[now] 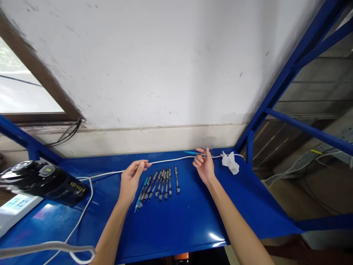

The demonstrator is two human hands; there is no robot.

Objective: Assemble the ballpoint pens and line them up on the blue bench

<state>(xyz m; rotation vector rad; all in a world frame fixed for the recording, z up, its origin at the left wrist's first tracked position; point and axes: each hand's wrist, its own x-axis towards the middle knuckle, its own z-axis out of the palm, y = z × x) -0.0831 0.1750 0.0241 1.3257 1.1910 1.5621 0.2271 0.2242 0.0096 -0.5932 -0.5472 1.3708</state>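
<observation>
My right hand (204,167) holds a slim pen with a light-blue end (190,152) between its bent fingers, near the back of the blue shelf. My left hand (132,178) is above the shelf beside the white cable (171,159), thumb against its bent fingers. Whether anything is in that pinch I cannot make out. Between the hands lie several dark and clear pens (161,184), side by side in a slanted row. One pen (177,179) lies a little apart on the right of the row. At its left end a pen has light-blue parts (137,204).
A crumpled white tissue (230,162) lies right of my right hand. On the left are a black bottle-like object (66,187) and a white power strip (19,208). White cable loops cross the left side. The shelf has a blue metal frame (289,73), with a wall (154,73) behind.
</observation>
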